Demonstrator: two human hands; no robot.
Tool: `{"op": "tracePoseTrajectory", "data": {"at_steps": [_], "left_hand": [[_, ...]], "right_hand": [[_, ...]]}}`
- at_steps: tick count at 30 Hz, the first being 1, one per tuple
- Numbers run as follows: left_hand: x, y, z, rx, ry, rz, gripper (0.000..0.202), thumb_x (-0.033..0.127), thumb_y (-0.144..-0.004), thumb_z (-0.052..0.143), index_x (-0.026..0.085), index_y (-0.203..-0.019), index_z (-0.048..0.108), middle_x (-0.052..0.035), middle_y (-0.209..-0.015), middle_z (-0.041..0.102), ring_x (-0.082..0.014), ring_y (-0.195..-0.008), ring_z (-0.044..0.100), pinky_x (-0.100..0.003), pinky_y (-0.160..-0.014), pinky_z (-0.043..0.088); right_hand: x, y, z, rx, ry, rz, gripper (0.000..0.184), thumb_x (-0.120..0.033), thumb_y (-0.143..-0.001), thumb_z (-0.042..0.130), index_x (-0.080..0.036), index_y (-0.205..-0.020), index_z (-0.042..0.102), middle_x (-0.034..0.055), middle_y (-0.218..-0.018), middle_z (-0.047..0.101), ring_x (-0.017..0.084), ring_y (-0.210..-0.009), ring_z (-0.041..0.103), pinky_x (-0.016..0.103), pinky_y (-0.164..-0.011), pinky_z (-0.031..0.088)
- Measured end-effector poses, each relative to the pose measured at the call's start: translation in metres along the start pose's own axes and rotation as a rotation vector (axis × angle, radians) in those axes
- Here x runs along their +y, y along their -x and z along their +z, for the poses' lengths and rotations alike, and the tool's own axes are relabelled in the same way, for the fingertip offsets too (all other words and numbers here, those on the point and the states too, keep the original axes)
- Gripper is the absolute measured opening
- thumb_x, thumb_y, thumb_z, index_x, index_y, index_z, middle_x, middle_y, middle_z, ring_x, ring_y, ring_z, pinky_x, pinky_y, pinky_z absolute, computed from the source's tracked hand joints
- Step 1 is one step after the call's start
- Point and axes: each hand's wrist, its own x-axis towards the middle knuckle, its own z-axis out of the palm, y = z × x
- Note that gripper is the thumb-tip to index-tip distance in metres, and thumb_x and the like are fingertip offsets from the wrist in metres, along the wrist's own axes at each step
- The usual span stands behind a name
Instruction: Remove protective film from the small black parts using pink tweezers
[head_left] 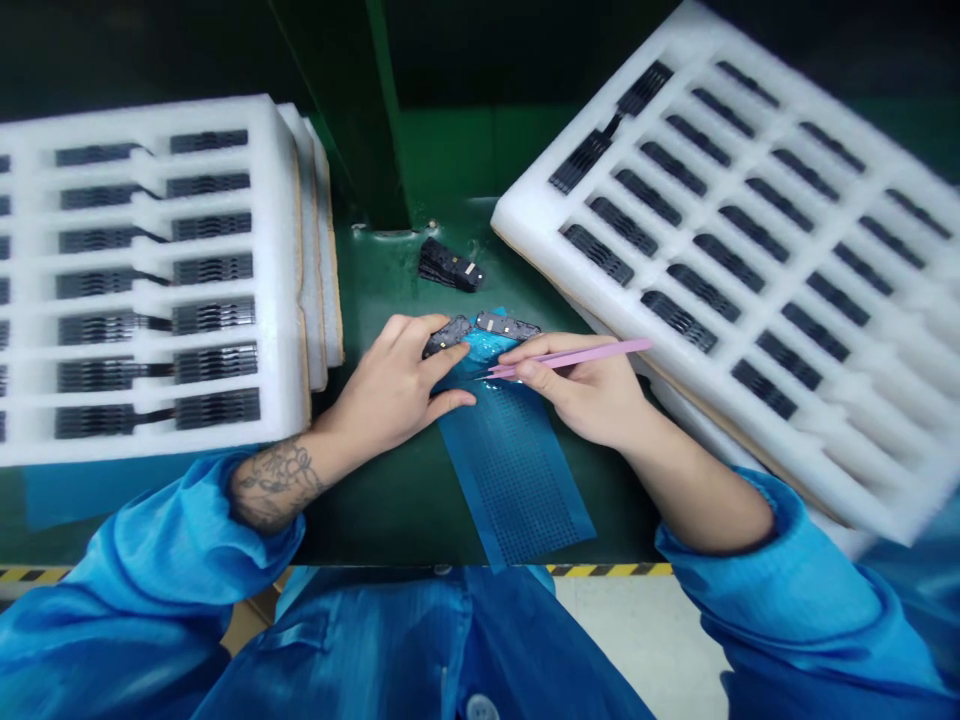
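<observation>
the left hand (397, 385) sits over the desk (382, 500), its fingers around a dark part (448, 337); the thumb is spread away from the index finger, so the grip is loose there — whether the fingers clasp the part or only steady it, i cannot tell. the right hand (589, 390) has its grip closed on pink tweezers (592, 355), pinched between thumb and index finger, with the thin tips pointing left toward the left hand's fingertips. the tips are over a blue sheet (517, 480), near its glossy upper end; whether they touch it, i cannot tell.

the sheet lies slanted on the desk between the hands, dotted with rows of small marks, its lower corner reaching the near edge. a second dark part (510, 325) lies at the sheet's upper end, just beside the first and close above the right fingertips. farther back, a small pile of dark parts (450, 268) rests fanned out on the green surface.

on the left stands a white foam tray (277, 250), on top of others, its slots filled with dark pieces. on the right is another foam tray (525, 205), set at an angle — several slots at its lower right are bare.
</observation>
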Motion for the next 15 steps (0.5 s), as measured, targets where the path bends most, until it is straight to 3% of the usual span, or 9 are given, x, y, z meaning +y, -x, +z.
{"op": "tracePoseTrajectory", "data": {"at_steps": [5,9,12,15], "left_hand": [[0.0026,-0.0021,0.0011,-0.003,0.02,-0.027,0.037,0.041,-0.092,0.069,0.017,-0.119,0.072,-0.0154,-0.125,0.059,-0.03,-0.113,0.054,-0.049,-0.096,0.054],[0.0023,-0.003,0.0031,0.0,0.028,-0.019,0.03,0.039,-0.093,0.067,0.017,-0.113,0.074,-0.0142,-0.119,0.061,-0.0285,-0.109,0.055,-0.047,-0.093,0.055],[-0.0001,-0.0023,0.001,-0.006,0.027,-0.025,0.036,0.043,-0.093,0.066,0.017,-0.117,0.072,-0.0154,-0.122,0.059,-0.0294,-0.111,0.054,-0.049,-0.095,0.054],[-0.0019,-0.0017,-0.0046,-0.056,0.011,-0.019,0.052,0.053,-0.089,0.067,0.015,-0.125,0.068,-0.0186,-0.131,0.055,-0.0332,-0.118,0.052,-0.053,-0.1,0.052]], "right_hand": [[0.0022,-0.0022,0.0001,0.023,-0.01,-0.031,0.021,-0.039,-0.087,0.077,-0.02,-0.095,0.08,0.0066,-0.091,0.08,0.019,-0.082,0.076,0.031,-0.075,0.062],[0.0035,-0.0028,0.0036,0.121,-0.012,-0.091,0.015,-0.035,-0.082,0.082,-0.022,-0.089,0.081,0.0063,-0.088,0.08,0.019,-0.08,0.075,0.032,-0.075,0.062],[0.0035,-0.0016,0.0051,0.129,-0.036,-0.075,0.014,-0.034,-0.083,0.081,-0.021,-0.088,0.081,0.0059,-0.088,0.08,0.018,-0.08,0.075,0.03,-0.073,0.06],[0.0022,-0.0001,0.0043,0.057,-0.032,-0.034,0.019,-0.038,-0.086,0.077,-0.019,-0.089,0.08,0.0062,-0.088,0.079,0.018,-0.081,0.074,0.029,-0.073,0.059]]}}
